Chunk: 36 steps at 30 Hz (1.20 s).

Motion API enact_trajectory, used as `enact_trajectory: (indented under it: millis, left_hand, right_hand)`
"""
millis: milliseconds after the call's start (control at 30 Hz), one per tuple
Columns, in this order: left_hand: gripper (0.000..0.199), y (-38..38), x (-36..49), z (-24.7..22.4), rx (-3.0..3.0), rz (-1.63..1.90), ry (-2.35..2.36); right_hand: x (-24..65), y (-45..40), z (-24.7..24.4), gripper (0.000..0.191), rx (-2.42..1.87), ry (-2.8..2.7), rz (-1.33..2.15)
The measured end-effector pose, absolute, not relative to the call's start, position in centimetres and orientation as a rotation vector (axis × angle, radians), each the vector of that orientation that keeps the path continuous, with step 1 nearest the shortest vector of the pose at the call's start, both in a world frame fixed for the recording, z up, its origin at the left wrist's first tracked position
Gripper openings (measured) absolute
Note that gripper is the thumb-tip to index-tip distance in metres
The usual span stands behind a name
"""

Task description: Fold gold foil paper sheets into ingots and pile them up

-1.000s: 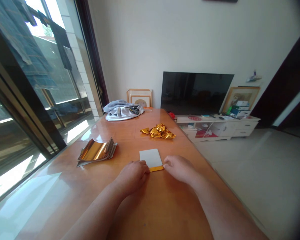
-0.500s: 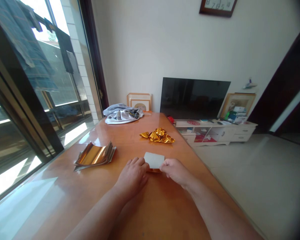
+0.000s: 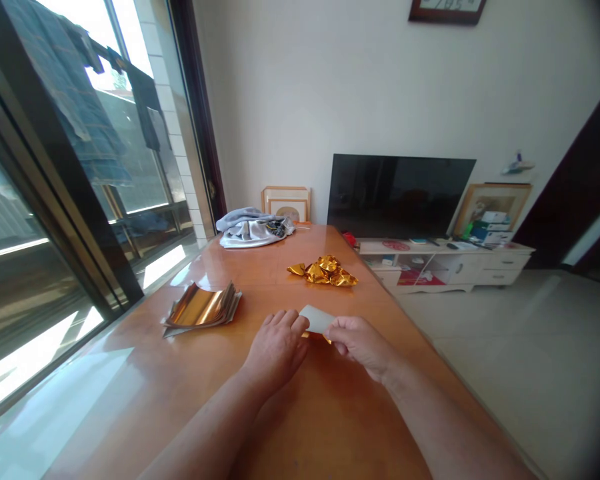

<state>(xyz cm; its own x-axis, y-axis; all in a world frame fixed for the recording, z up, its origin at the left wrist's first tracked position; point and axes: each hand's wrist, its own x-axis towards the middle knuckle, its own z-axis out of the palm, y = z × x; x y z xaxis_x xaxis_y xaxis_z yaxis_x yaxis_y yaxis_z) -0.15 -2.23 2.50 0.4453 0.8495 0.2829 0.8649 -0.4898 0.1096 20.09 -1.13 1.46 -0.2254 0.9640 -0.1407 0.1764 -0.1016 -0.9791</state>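
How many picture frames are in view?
3: a rear frame, a front frame, both behind the table; a third leaning on the cabinet beside the television. Others may be hidden.

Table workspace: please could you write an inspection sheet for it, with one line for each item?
Surface: glossy orange-brown table, with sun glare near the window.
Things in hand: white card with gold foil at its lower edge.
Clutter: stack of foil sheets, crumpled gold foil, gray cloth.
Hands: left hand has its fingertips at the card; right hand pinches the card.
Cables: nothing seen.
Surroundings: television, white cabinet, window with hanging clothes.
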Motion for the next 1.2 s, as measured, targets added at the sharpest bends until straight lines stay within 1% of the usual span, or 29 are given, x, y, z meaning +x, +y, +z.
enact_trajectory:
  millis: [67,200,300,367,467,533,567,633,667,700,767,833,900,967,1000,1100,1133,1200]
  left_hand:
    - [0.019,-2.2,-0.1,2.5,-2.640,-0.467,-1.533]
    - [0.009,-2.1,-0.1,2.5,-2.680,-0.457,-1.481]
    - [0.014,-2.0,-0.2,2.2,-2.716,-0.545,-1.506]
    - [0.018,-1.8,-0.3,1.7,-2.729,-0.690,-1.567]
    - [0.016,-1.3,-0.4,0.8,-2.694,-1.080,-1.725]
    - [0.009,-0.9,-0.2,0.2,-2.670,-1.455,-1.851]
    - [0.009,-0.8,0.0,-0.1,-2.659,-1.708,-1.906]
    - [0.023,-0.6,0.4,-0.3,-2.592,-2.232,-1.948]
    - [0.028,-0.6,0.6,-0.3,-2.525,-2.428,-1.978]
    - [0.032,-0.7,0.8,-0.3,-2.457,-2.572,-2.018]
    - [0.037,-0.8,1.2,-0.2,-2.346,-2.737,-2.113]
    - [0.039,-1.0,1.4,-0.3,-2.318,-2.825,-2.162]
    - [0.041,-1.1,1.4,-0.6,-2.360,-2.848,-2.179]
    - [0.045,-1.0,1.1,-1.0,-2.380,-2.740,-2.250]
    - [0.051,-0.8,0.8,-1.2,-2.357,-2.630,-2.307]
    - [0.076,-0.5,-0.4,-1.3,-2.295,-2.080,-2.347]
    - [0.075,-0.4,-0.9,-1.1,-2.361,-1.819,-2.244]
    - [0.057,-0.4,-1.6,-0.7,-2.612,-1.334,-1.956]
  right_hand:
    - [20.1,-1.1,1.4,0.019,-1.292,-1.449,1.416]
    - [20.1,-1.3,1.5,0.024,-1.255,-1.443,1.466]
    - [20.0,-1.4,1.6,0.026,-1.207,-1.437,1.452]
    - [19.8,-1.4,1.6,0.028,-1.168,-1.404,1.336]
    - [19.4,-1.4,1.4,0.030,-1.164,-1.436,1.008]
    - [19.0,-1.5,1.1,0.025,-1.208,-1.582,0.783]
    - [18.8,-1.6,1.0,0.022,-1.230,-1.684,0.677]
    - [18.3,-2.0,0.8,0.017,-1.260,-1.888,0.479]
    - [18.1,-2.1,0.7,0.017,-1.272,-1.972,0.392]
    - [17.9,-2.3,0.7,0.019,-1.283,-2.042,0.318]
    - [17.6,-2.5,0.7,0.022,-1.312,-2.141,0.214]
    - [17.5,-2.5,0.8,0.016,-1.342,-2.195,0.143]
    - [17.6,-2.2,0.8,0.003,-1.364,-2.233,0.085]
    - [17.8,-1.9,0.7,0.008,-1.378,-2.265,0.048]
    - [18.0,-1.8,0.6,0.010,-1.383,-2.281,0.039]
    - [18.9,-1.3,0.4,0.012,-1.414,-2.303,0.052]
    - [19.2,-1.2,0.3,0.012,-1.430,-2.307,0.065]
    - [19.7,-0.9,0.0,0.011,-1.448,-2.321,0.101]
